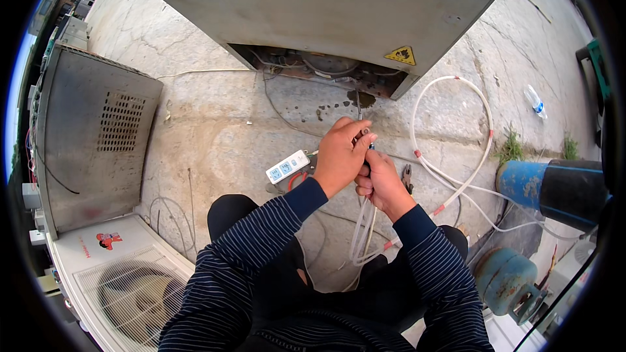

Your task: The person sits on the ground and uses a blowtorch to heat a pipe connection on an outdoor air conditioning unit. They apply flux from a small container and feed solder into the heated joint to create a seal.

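Both my hands are closed round a gas torch in front of my knees. Its thin metal tube point(358, 100) points away from me toward the open base of a grey metal cabinet point(313, 6). My right hand point(385, 186) wraps the handle, and a small blue part shows above its thumb. My left hand point(340, 156) is pressed to the torch's metal part just ahead, fingers and thumb pinched together; the exact grip is partly hidden. White hoses point(360, 231) hang below my right hand. Inside the cabinet's base sits a dark rounded compressor point(330, 64) with pipes.
A white power strip point(287, 167) lies left of my hands, pliers point(407, 179) to the right. The white hose point(490, 114) loops across the concrete toward blue cylinders point(520, 184) at right. An outdoor air-conditioning unit point(88, 248) and a vented metal cabinet point(78, 176) stand at left.
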Motion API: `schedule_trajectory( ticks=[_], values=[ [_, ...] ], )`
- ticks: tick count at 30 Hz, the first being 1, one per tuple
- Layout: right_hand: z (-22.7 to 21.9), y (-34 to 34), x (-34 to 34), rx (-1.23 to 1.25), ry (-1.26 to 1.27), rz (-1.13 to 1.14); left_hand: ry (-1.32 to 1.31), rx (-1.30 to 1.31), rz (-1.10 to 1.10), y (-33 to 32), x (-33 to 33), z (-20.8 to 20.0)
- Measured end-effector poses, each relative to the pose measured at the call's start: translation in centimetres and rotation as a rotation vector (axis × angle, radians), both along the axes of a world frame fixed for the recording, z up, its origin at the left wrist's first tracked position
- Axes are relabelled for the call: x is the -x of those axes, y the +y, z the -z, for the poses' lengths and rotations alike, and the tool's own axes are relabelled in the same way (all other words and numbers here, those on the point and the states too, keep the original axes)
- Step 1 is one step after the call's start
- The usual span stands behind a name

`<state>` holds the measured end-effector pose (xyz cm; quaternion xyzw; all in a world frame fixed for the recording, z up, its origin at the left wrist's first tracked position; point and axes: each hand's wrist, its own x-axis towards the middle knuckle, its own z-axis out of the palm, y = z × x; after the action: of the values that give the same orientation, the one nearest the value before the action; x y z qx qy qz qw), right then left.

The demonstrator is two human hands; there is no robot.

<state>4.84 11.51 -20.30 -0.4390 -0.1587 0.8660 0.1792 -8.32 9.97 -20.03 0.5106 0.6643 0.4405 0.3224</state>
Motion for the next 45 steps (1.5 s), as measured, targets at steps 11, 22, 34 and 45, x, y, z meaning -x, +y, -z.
schedule_trajectory(
  ticks=[11, 22, 34, 45],
  values=[
    [1.3, 2.3, -3.2, -0.013, -0.123, 0.105, 0.013, 0.116, 0.034, -0.9, 1.8, 0.1],
    [1.3, 2.4, -3.3, 0.047, -0.100, 0.092, 0.275, 0.640, 0.444, -4.6, 4.8, 3.7],
    [0.4, 3.4, -3.1, -0.195, -0.336, 0.060, 0.477, 0.655, 0.546, -6.3, 7.6, 6.5],
    [-0.1, 4.0, -4.0, -0.234, -0.347, 0.063, 0.479, 0.743, 0.336, -8.6, 6.6, 9.6]
  ],
)
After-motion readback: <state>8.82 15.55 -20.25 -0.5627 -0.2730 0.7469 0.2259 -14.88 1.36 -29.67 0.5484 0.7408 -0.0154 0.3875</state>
